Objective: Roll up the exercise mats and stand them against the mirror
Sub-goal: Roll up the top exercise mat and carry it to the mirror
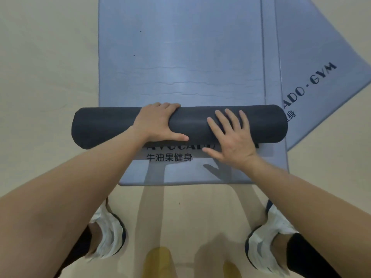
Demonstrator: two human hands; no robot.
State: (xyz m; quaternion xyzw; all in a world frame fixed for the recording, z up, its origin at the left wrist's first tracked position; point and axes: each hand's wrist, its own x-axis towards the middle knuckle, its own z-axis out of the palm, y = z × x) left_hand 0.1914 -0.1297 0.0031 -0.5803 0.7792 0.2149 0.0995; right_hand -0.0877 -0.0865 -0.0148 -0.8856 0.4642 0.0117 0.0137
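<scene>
A dark grey rolled mat (108,125) lies crosswise on a flat blue mat (180,57) that carries printed lettering near its front edge. My left hand (158,121) grips the roll left of its middle, with the fingers curled over the top and the thumb along the near side. My right hand (230,139) presses on the roll's right half, fingers straight and spread, its heel over the flat mat. The roll's left end overhangs the blue mat's edge. No mirror is in view.
The edge of a second blue mat (271,57) shows from under the first along its right side. A third blue mat (321,57) with "GYM" lettering lies at an angle to the right. Beige floor (50,67) surrounds them. My white shoes (108,233) (269,237) stand just short of the mat's front edge.
</scene>
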